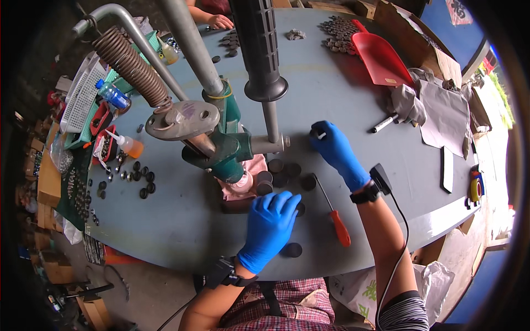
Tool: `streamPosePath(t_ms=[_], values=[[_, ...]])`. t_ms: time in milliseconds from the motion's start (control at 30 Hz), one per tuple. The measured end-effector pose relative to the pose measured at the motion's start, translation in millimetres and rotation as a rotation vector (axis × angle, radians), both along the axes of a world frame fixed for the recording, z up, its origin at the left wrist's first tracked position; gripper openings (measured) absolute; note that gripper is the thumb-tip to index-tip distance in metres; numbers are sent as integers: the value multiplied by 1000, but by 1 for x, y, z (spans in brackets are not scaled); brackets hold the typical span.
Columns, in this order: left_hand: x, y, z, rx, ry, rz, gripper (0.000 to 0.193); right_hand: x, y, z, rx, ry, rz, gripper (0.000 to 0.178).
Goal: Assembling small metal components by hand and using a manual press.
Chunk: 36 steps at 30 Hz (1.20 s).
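My left hand point(269, 227), in a blue glove, lies low over the table, its fingers stretched forward beside dark round discs point(264, 188) at the press base. Another disc point(291, 250) sits just right of its wrist. Further right and ahead, my right hand point(339, 150), gloved too, has curled fingers around something small; only a pale tip shows. A green hand press point(223, 146) with a black-gripped lever point(259, 49) and a coiled spring point(130, 66) stands in front of me. Pink cloth point(229, 191) lies under its ram. A red-handled screwdriver point(338, 226) lies between my forearms.
At the back right lies a red dustpan point(381, 58) beside piled metal parts point(338, 34). A marker point(384, 123) and grey cloth point(408, 105) are at right. Bottles point(128, 144), baskets point(83, 94) and scattered round parts point(144, 177) occupy the left. Another person's hand point(220, 22) is across the table.
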<state>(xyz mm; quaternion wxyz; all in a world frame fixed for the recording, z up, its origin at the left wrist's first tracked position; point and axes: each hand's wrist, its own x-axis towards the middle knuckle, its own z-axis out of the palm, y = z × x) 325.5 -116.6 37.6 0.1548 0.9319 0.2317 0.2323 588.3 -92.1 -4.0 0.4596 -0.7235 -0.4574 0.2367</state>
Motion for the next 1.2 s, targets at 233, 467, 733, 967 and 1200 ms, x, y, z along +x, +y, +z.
streamPosePath(t_ms=[233, 467, 733, 967, 1200], values=[[64, 30, 1, 261, 416, -20, 30, -16, 27, 36, 113, -276, -128, 29], [39, 23, 18, -196, -79, -69, 40, -35, -98, 48, -54, 98, 140, 38], [24, 5, 29, -214, -172, -75, 46, -66, -159, 56, -207, 605, 437, 41], [20, 0, 20, -200, -68, -60, 50, -83, -130, 64, 8, 491, 164, 26], [34, 24, 11, 191, 217, 106, 53, 1, -10, -1, 35, -148, -29, 31]])
